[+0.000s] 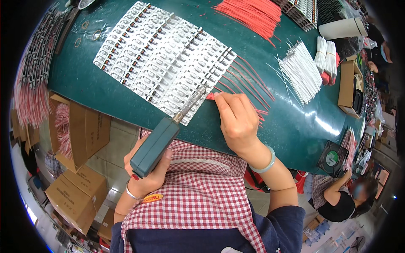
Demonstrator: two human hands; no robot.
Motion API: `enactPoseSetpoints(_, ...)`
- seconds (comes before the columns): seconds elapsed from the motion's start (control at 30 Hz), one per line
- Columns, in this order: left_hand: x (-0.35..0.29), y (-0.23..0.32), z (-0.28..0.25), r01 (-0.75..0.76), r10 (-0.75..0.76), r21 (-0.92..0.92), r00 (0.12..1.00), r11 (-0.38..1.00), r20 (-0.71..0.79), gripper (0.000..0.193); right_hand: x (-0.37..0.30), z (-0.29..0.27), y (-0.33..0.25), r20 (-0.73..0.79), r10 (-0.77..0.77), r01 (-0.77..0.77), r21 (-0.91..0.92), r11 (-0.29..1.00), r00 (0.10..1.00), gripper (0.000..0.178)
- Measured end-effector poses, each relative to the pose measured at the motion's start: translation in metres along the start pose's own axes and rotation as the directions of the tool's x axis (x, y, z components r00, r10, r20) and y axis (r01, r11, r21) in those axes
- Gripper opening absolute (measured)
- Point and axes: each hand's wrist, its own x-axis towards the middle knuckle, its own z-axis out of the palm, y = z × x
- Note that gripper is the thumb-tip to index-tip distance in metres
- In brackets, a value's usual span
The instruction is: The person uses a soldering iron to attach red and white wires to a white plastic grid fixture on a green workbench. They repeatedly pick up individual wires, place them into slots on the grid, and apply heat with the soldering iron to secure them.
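My left hand [148, 183] is wrapped round a dark green soldering gun [155, 145], its metal tip pointing up and right. That tip rests at or just above the right edge of a white panel [168, 69] made of rows of small holders with metal contacts. My right hand [237, 120] pinches a few red wires [210, 97], their ends close to the soldering tip. Whether tip and wires touch is too small to tell. Several more red wires [255, 84] trail from the panel's upper right edge and pass beside my right hand.
On the green table [291, 135], a red wire pile [253, 17] lies at the back, with white wires [300, 71] to its right. A small fan [332, 158] stands at the right edge. Cardboard boxes [78, 194] sit lower left. Another person [339, 198] is at lower right.
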Motion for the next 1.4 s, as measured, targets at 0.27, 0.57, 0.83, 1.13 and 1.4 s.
enactPoseSetpoints(0.27,-0.002,0.001,0.0,-0.013,0.013,0.001,1.0,1.0,0.008,0.025,-0.001,0.001,-0.001,0.026,0.005,-0.004,-0.015,1.0,1.0,0.032)
enactPoseSetpoints(0.57,0.0,0.005,0.0,0.009,-0.009,0.005,1.0,1.0,0.025,0.024,0.001,-0.001,-0.003,0.049,-0.001,0.002,-0.004,1.0,0.999,0.032)
enactPoseSetpoints(0.83,0.001,0.006,0.0,0.029,-0.028,-0.005,0.999,1.0,0.02,0.024,0.0,0.001,-0.002,0.032,-0.006,0.006,0.013,1.0,0.999,0.033)
enactPoseSetpoints(1.13,0.004,0.009,-0.001,0.03,-0.03,-0.002,0.999,1.0,0.038,0.022,0.003,0.0,-0.005,0.057,-0.004,0.004,0.001,1.0,0.998,0.028)
enactPoseSetpoints(1.4,-0.014,-0.007,-0.001,0.066,-0.067,-0.03,0.998,0.997,-0.011,0.029,0.003,-0.001,-0.006,0.065,0.0,0.002,-0.029,1.0,0.998,0.027)
